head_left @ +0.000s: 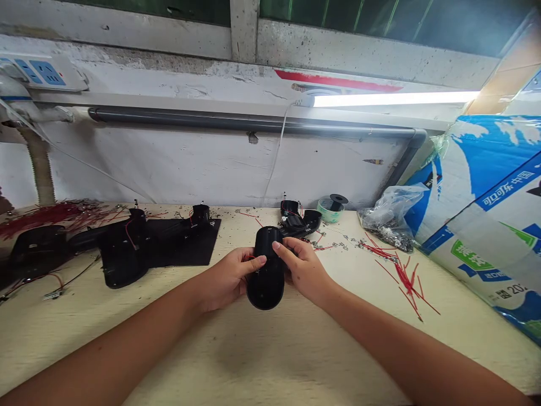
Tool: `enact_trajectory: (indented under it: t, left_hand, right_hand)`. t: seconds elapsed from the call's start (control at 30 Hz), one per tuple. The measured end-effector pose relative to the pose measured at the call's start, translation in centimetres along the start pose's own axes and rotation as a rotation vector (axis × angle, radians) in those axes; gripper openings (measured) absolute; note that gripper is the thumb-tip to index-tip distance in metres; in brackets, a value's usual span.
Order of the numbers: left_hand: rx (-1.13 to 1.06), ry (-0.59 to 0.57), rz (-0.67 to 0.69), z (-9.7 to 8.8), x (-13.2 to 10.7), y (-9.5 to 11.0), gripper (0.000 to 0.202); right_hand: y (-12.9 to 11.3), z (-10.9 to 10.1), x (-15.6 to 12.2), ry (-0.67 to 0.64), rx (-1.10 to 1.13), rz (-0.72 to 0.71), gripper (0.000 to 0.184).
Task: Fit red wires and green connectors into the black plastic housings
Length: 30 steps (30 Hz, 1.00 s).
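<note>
My left hand (226,279) and right hand (307,269) are half curled, gripping opposite sides of a glossy black housing (265,285), smooth and tube-like, and holding it above the pale tabletop (270,366). Thin, straight red wires (406,281) lie loosely heaped to the right, near a crinkled clear bag (393,207).

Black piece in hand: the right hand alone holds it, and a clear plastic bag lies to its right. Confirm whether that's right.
Wrong: the head view shows the left hand holding the black piece too, alongside the right hand. The clear plastic bag does lie to the piece's right.
</note>
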State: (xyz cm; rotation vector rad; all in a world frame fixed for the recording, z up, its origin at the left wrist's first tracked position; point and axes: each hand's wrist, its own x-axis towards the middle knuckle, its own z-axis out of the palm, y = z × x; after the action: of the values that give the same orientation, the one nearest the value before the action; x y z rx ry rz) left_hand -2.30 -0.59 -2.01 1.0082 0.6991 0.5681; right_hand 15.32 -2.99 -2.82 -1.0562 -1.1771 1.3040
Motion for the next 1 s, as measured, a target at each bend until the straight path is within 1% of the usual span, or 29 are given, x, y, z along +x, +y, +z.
enact_trajectory:
  t: [0.13,0.27,0.37,0.47,0.57,0.67,0.77,0.83,0.9,0.93,1.0]
  left_hand:
    - [-0.008,0.006,0.005,-0.1,0.1,-0.1,0.037]
    - [0.01,-0.001,0.015,-0.1,0.1,-0.1,0.035]
    - [0.019,0.017,0.01,0.2,0.0,0.1,0.033]
    - [-0.003,0.034,0.002,0.5,-0.2,0.4,0.031]
    - [-0.049,0.005,-0.013,0.6,-0.4,0.8,0.026]
    - [-0.127,0.015,-0.038,0.5,-0.4,0.9,0.022]
    - [-0.123,0.047,0.006,0.4,-0.2,0.9,0.023]
    - [-0.087,0.11,0.074,0.1,0.0,0.8,0.028]
    - [-0.042,0.246,0.153,-0.3,0.4,0.8,0.03]
    - [-0.009,0.327,0.197,-0.5,0.6,0.8,0.03]
    - [0.098,0.464,0.269,-1.1,1.0,0.8,0.031]
  right_hand:
    - [-0.1,0.1,-0.1,0.009,0.01,0.037,0.046]
    - [0.0,0.0,-0.1,0.004,0.005,0.029,0.046]
    - [0.2,-0.1,0.1,-0.013,0.009,0.015,0.045]
    - [0.3,-0.2,0.1,-0.009,0.01,0.005,0.046]
    - [0.1,-0.2,0.1,-0.001,-0.01,0.055,0.045]
    - [-0.3,0.0,0.0,0.015,-0.017,0.094,0.045]
    - [-0.7,0.0,0.1,0.023,0.015,0.087,0.045]
    - [-1.0,-0.4,0.2,0.064,0.041,0.061,0.045]
    - [-1.5,-1.2,0.4,0.146,-0.051,-0.01,0.043]
    - [-1.8,-1.7,0.6,0.191,-0.174,-0.058,0.039]
    - [-2.1,-2.6,0.7,0.24,-0.531,-0.119,0.029]
